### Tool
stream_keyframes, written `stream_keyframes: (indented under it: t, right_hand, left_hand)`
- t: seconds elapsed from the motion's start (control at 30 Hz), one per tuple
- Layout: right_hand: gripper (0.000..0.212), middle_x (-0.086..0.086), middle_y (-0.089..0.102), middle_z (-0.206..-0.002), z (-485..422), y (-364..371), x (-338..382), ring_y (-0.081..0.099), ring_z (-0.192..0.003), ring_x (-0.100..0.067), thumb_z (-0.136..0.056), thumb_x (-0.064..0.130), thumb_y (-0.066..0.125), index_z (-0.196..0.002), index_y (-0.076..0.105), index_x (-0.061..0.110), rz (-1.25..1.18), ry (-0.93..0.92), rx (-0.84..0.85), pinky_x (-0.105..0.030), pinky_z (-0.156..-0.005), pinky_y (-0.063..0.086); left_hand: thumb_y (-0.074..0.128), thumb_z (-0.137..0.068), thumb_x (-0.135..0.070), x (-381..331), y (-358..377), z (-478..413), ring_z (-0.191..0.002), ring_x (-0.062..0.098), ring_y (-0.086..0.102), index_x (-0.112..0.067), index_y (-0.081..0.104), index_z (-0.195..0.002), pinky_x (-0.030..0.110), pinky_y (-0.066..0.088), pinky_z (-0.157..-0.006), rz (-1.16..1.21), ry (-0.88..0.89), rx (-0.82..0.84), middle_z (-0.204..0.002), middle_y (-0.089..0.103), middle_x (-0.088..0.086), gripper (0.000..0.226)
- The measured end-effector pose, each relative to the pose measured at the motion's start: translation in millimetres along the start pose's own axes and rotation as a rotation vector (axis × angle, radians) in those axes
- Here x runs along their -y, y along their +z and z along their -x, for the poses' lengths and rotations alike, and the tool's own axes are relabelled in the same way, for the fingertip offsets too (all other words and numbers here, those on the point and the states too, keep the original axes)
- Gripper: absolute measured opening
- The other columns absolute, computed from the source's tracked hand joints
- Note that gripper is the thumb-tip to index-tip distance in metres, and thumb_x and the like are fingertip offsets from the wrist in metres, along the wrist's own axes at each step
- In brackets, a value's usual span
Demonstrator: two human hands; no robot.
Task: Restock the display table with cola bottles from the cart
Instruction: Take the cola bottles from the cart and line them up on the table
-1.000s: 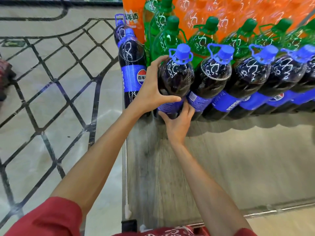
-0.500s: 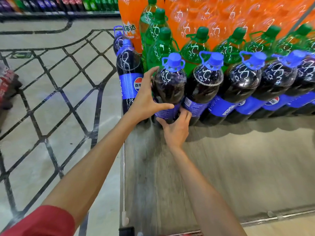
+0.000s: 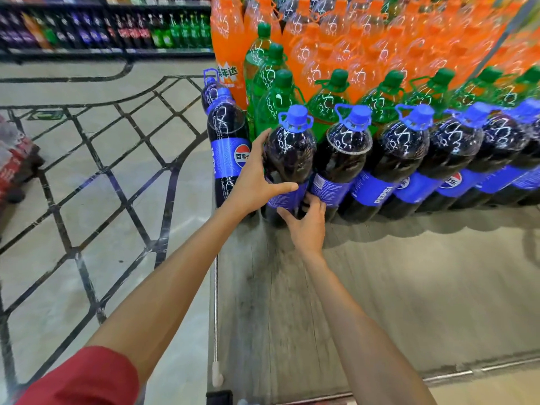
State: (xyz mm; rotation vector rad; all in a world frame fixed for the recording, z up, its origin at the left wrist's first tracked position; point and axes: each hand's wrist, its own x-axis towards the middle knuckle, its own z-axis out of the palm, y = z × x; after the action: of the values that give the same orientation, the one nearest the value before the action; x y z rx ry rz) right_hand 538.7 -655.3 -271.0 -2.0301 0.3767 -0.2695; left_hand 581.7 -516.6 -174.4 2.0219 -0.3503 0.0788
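Note:
A large cola bottle (image 3: 289, 153) with a blue cap and blue label stands at the left end of the front row on the grey wooden display table (image 3: 380, 287). My left hand (image 3: 257, 176) grips its left side, thumb across the label. At the base of the same bottle, my right hand (image 3: 306, 226) holds it with curled fingers. More cola bottles (image 3: 394, 162) run in a row to the right, and another cola bottle (image 3: 228, 150) stands just left of my left hand.
Green bottles (image 3: 327, 100) and orange bottles (image 3: 365, 45) fill the table behind the cola row. The table's metal-trimmed left edge (image 3: 215, 302) borders a tiled floor (image 3: 87, 200). A pack of red-labelled bottles (image 3: 14, 162) sits at far left. Shelves of drinks (image 3: 102, 27) line the back.
The view has tilted up, showing the back shelves. Both hands stay on the same cola bottle, which stands in about the same spot in the row.

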Motion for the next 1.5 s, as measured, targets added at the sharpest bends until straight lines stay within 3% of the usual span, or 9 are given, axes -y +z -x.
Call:
stream_keyframes:
  t: [0.1,0.17,0.33,0.4,0.5,0.67,0.9,1.2,1.5]
  right_hand:
    - [0.064,-0.003,0.056,-0.126,-2.2,-15.6,1.3,0.058,-0.105,-0.013,-0.079,0.032,0.085,-0.132,0.053,0.014,0.057,-0.016,0.106,-0.041,-0.095,0.05]
    - [0.071,-0.003,0.056,-0.129,-1.5,-26.2,2.2,0.058,-0.112,-0.016,-0.081,0.036,0.083,-0.139,0.048,0.016,0.13,-0.028,0.197,-0.042,-0.097,0.05]
    - [0.075,-0.013,0.053,-0.137,2.1,-49.4,0.9,0.055,-0.127,-0.027,-0.085,0.041,0.078,-0.145,0.044,0.011,0.402,-0.068,0.404,-0.042,-0.104,0.046]
    - [0.079,-0.017,0.054,-0.137,3.3,-67.1,-0.7,0.054,-0.128,-0.033,-0.086,0.045,0.077,-0.147,0.042,0.009,0.492,-0.057,0.455,-0.042,-0.105,0.045]
    - [0.079,-0.02,0.054,-0.139,4.8,-103.2,-8.8,0.051,-0.131,-0.036,-0.087,0.045,0.076,-0.147,0.043,0.005,0.58,0.008,0.481,-0.039,-0.105,0.042]
    - [0.074,-0.024,0.049,-0.141,16.0,-166.6,-23.0,0.044,-0.133,-0.041,-0.088,0.048,0.073,-0.142,0.045,0.004,0.823,0.073,0.453,-0.041,-0.108,0.037]
    - [0.077,-0.016,0.04,-0.152,62.3,-252.8,-16.8,0.038,-0.141,-0.034,-0.091,0.05,0.069,-0.152,0.039,0.014,0.976,0.161,0.35,-0.04,-0.112,0.038]
    - [0.072,-0.013,0.04,-0.149,177.9,-387.1,-37.0,0.038,-0.138,-0.036,-0.092,0.053,0.065,-0.15,0.04,0.017,1.005,0.336,0.162,-0.051,-0.111,0.038]
    - [0.07,-0.015,0.032,-0.157,363.1,-517.2,-82.1,0.032,-0.144,-0.037,-0.095,0.05,0.063,-0.151,0.038,0.018,0.966,0.677,-0.045,-0.051,-0.115,0.032]
  left_hand:
    - [0.088,-0.077,-0.021,-7.4,-3.2,5.7,-0.136,0.001,0.038,-0.014,0.015,-0.159,0.013,0.032,-0.113,-0.054,-0.039,0.015,-0.154,0.035,-0.007,0.11]
    - [0.083,-0.082,-0.019,-8.8,-7.6,12.8,-0.13,-0.006,0.035,-0.014,0.016,-0.159,0.004,0.03,-0.106,-0.125,-0.036,0.025,-0.15,0.037,-0.008,0.102]
    - [0.077,-0.085,-0.023,-2.9,-10.1,40.0,-0.145,0.015,0.034,-0.008,0.014,-0.16,0.02,0.027,-0.113,-0.319,-0.083,0.12,-0.162,0.03,0.008,0.099]
    - [0.072,-0.085,-0.032,-3.2,-7.6,51.3,-0.134,0.033,0.047,-0.013,0.034,-0.153,0.038,0.041,-0.109,-0.515,-0.133,0.244,-0.146,0.049,0.014,0.08]
    - [0.067,-0.088,-0.044,-19.1,-7.7,58.6,-0.121,0.037,0.052,-0.021,0.053,-0.14,0.051,0.047,-0.1,-0.813,-0.149,0.401,-0.127,0.055,0.014,0.058]
    - [0.062,-0.092,-0.043,-48.4,6.4,61.6,-0.123,0.038,0.047,-0.013,0.05,-0.135,0.05,0.043,-0.098,-1.024,-0.006,0.397,-0.132,0.051,0.016,0.054]
    - [0.059,-0.094,-0.051,-95.7,63.4,64.7,-0.131,0.036,0.043,-0.019,0.044,-0.141,0.048,0.041,-0.101,-1.242,0.114,0.608,-0.139,0.046,0.013,0.059]
    - [0.062,-0.093,-0.045,-210.1,185.2,101.7,-0.133,0.036,0.041,-0.02,0.047,-0.14,0.048,0.04,-0.102,-1.191,0.477,0.64,-0.143,0.04,0.013,0.056]
    - [0.058,-0.094,-0.052,-331.2,299.0,235.2,-0.132,0.034,0.045,-0.023,0.045,-0.145,0.047,0.039,-0.105,-1.043,0.864,0.781,-0.143,0.046,0.01,0.06]
